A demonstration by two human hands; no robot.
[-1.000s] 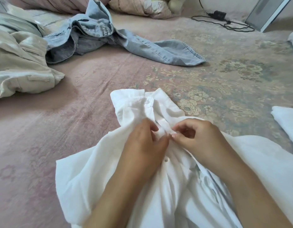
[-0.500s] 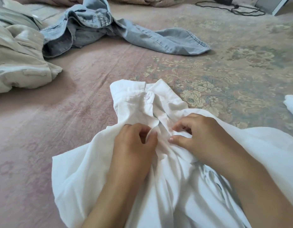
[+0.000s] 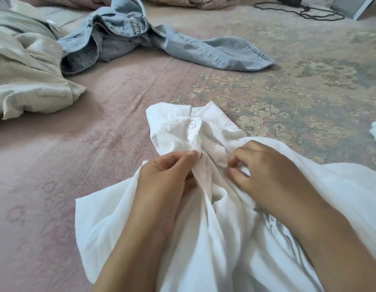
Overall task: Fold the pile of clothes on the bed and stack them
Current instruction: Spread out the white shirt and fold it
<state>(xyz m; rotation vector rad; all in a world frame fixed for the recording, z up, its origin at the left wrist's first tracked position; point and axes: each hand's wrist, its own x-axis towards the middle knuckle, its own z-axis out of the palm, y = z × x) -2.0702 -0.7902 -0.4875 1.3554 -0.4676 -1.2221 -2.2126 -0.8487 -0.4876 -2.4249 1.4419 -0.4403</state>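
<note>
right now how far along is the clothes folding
Done: the collar button of the white button-up shirt is fastened; no folded stack is clearly in view. In hand: the left hand and right hand each pinch the shirt's front, apparently buttoning it. Left: the light blue denim jeans and crumpled beige garment lie unfolded on the pink floral bedspread.

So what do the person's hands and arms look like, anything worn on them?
Both are bare. The left hand and right hand show no gloves, rings, watch or bracelets, and both forearms are uncovered down to the bottom edge of the picture, with no sleeve in view. The fingernails look short and unpainted.
</note>
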